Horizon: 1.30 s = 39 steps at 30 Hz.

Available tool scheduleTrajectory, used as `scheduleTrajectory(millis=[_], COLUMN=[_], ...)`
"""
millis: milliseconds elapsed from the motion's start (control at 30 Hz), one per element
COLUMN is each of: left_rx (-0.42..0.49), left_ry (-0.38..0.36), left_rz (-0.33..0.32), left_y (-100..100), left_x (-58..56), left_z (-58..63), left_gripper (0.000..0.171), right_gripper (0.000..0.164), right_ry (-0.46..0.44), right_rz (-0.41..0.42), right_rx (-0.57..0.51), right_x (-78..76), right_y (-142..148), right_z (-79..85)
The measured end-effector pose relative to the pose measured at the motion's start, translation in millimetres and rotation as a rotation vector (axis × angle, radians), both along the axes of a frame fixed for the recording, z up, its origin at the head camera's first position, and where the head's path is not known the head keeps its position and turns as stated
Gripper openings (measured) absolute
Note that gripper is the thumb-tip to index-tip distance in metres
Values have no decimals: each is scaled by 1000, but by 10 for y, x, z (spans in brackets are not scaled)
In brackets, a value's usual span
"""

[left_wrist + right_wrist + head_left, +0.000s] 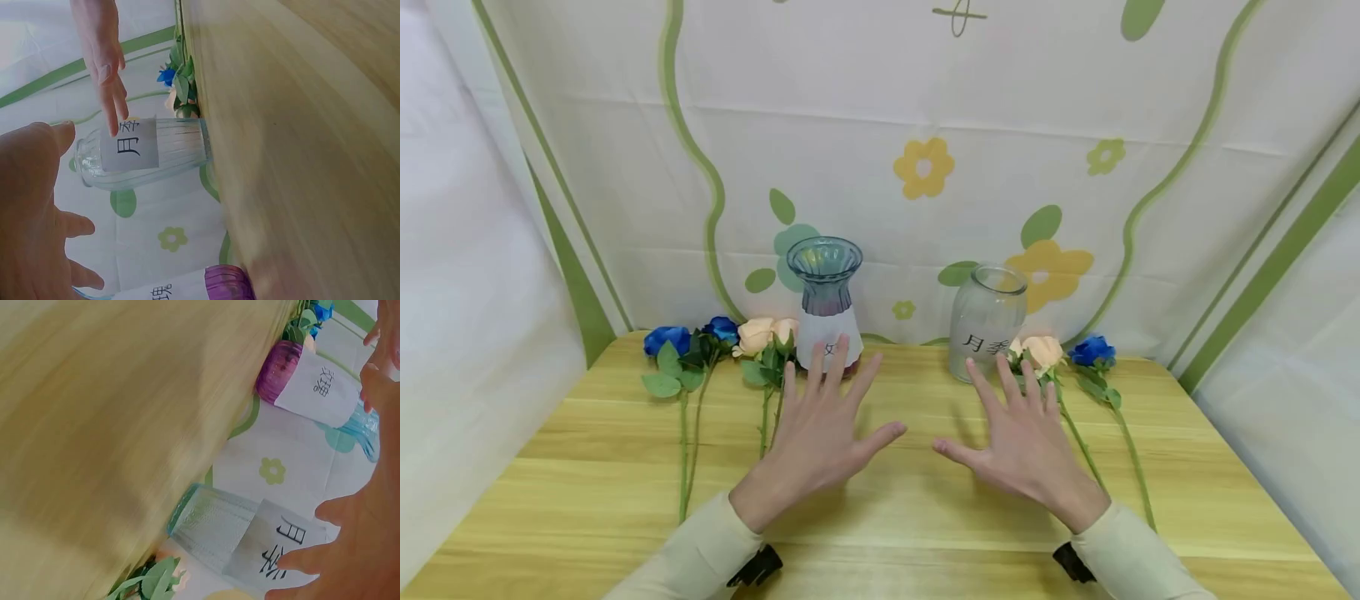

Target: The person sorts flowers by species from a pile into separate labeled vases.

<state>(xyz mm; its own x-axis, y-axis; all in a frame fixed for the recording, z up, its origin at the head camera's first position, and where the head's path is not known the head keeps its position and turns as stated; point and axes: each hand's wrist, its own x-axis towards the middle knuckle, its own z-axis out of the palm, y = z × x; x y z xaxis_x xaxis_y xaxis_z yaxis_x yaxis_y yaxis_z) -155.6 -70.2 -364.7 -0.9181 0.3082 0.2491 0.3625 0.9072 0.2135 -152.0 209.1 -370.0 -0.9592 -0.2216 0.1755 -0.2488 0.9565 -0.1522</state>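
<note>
My left hand hovers over the table with fingers spread and holds nothing. Just beyond its fingertips stands a flared blue glass vase with a white paper label; its purple base shows in the right wrist view. Fingers spread likewise, my right hand is in front of a clear glass vase, also labelled, and grips nothing. Both vases are upright. Peach roses and blue roses lie left of the left hand. Partly behind the right hand are a peach rose and, farther right, a blue rose.
The wooden table carries everything. A white cloth backdrop with printed flowers hangs close behind the vases. White cloth side walls flank the table. Rose stems reach toward the front edge on both sides.
</note>
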Motion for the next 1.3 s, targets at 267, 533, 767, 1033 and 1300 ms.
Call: scheduleTrajectory(millis=[267,533,767,1033,1300], left_rx=[16,214,503,796,925], left_ry=[68,39,-11,-209,-287], left_rz=[-34,-105,-248,-214,-135], left_y=[131,330,658,1055,1346], left_x=[-75,-259,-553,-912,-1182], left_z=[46,174,340,529,588], left_gripper=[92,90,80,77,82], right_gripper=[110,100,89,83,72], right_ry=[-4,-10,-12,-212,-416], right_rz=[8,19,-71,-258,-349], right_rx=[-95,-260,-424,-601,-683], right_x=[15,12,-25,-92,-175], right_y=[148,421,785,1190,1458], right_z=[14,-9,1,-101,-193])
